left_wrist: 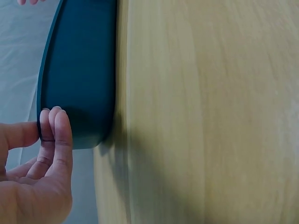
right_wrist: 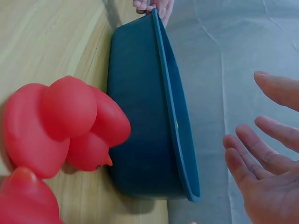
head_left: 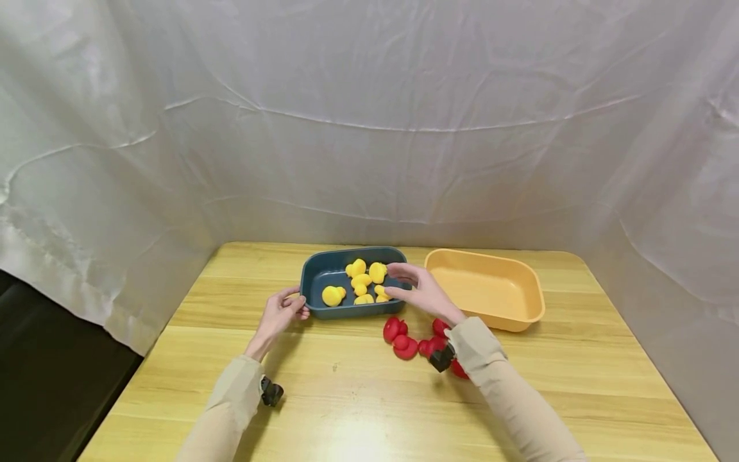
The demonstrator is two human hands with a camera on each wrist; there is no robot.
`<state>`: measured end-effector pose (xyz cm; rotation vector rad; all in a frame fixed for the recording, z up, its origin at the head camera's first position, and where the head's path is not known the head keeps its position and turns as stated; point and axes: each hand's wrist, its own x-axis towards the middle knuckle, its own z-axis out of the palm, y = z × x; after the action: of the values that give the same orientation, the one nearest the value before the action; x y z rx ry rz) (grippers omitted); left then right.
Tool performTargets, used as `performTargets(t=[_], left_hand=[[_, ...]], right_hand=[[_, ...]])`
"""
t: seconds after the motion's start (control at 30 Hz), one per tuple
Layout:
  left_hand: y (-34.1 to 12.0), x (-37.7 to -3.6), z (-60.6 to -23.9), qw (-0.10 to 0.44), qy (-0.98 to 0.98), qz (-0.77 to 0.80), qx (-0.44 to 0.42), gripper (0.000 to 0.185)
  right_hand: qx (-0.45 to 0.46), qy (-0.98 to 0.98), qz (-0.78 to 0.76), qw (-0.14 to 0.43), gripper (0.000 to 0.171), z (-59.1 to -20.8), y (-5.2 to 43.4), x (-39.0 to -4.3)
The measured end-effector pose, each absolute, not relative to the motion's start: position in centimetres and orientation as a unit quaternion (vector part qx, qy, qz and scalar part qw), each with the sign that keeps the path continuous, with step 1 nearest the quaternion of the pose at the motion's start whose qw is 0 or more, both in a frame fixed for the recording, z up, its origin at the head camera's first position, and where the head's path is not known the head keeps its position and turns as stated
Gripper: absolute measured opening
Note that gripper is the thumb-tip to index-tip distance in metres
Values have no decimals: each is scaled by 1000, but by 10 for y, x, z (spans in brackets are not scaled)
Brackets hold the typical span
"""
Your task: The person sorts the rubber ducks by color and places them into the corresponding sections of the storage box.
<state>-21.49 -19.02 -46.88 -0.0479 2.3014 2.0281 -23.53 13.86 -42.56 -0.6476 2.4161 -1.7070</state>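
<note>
The left hand (head_left: 281, 313) pinched the near-left corner of the smooth, rounded blue tub (head_left: 323, 276). The right hand (head_left: 420, 289) hovered spread and empty over its right end. Inside lay about six glossy yellow ducks (head_left: 362, 282); several red ducks (head_left: 404, 339) sat just beneath the right wrist, and one orange tub (head_left: 491, 289) beyond.

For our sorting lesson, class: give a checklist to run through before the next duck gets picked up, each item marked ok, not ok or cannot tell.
1. Left hand steadies the blue tub by its rim: ok.
2. Right hand free, fingers straight: ok.
3. Yellow ducks all in the blue tub: ok.
4. Orange tub holds no ducks: ok.
5. Red ducks loose on the table, within reach: ok.
6. Red duck count: cannot tell, sleeve covers some.
</note>
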Motion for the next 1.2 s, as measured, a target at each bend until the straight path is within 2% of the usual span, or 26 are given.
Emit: performTargets(t=[0.27,0.8,0.97,1.2], left_hand=[[-191,-211,-467,18,786,618,-14,48],[-180,-192,-453,-147,890,432,4,47],[-169,-186,-448,-188,889,417,28,45],[-151,-179,-443,-220,874,426,83,42]], right_hand=[[-210,800,-558,67,53,-422,160,-222],[-184,814,-550,19,54,-428,214,-206],[-171,817,-550,-15,53,-434,237,-198],[-159,803,-565,-98,49,-445,277,-189]])
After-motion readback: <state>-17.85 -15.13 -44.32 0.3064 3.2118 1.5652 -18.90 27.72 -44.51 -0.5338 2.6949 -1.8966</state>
